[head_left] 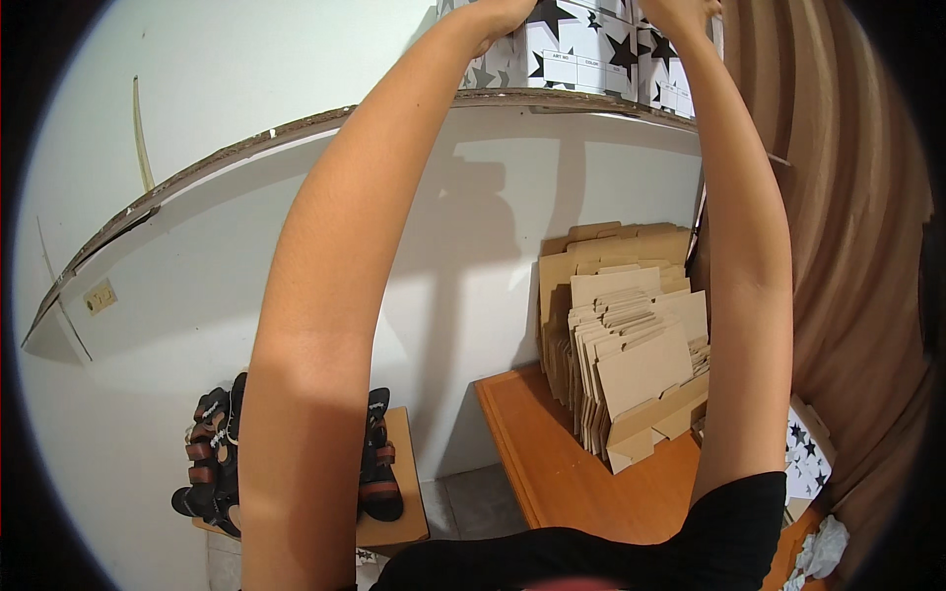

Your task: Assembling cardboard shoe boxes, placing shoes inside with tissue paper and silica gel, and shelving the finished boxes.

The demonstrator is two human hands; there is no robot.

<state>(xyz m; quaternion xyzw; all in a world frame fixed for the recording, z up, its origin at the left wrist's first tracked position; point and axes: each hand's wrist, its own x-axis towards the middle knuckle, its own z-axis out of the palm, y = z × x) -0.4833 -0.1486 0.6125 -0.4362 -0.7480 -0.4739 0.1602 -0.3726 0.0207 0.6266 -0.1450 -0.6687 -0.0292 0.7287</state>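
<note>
Both bare arms are being raised overhead, entering from the lower edge and being stretched steeply upward, nearly straight at the elbows. The left hand [505, 18] is being held at the top edge with its fingers curled forward. The right hand [680, 14] is being cut off there, its fingers hidden, well apart from the left.

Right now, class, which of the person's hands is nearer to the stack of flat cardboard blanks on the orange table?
Right. The right hand is up on the star-printed boxes, roughly above the cardboard blanks; the left hand grips those boxes farther left.
</note>
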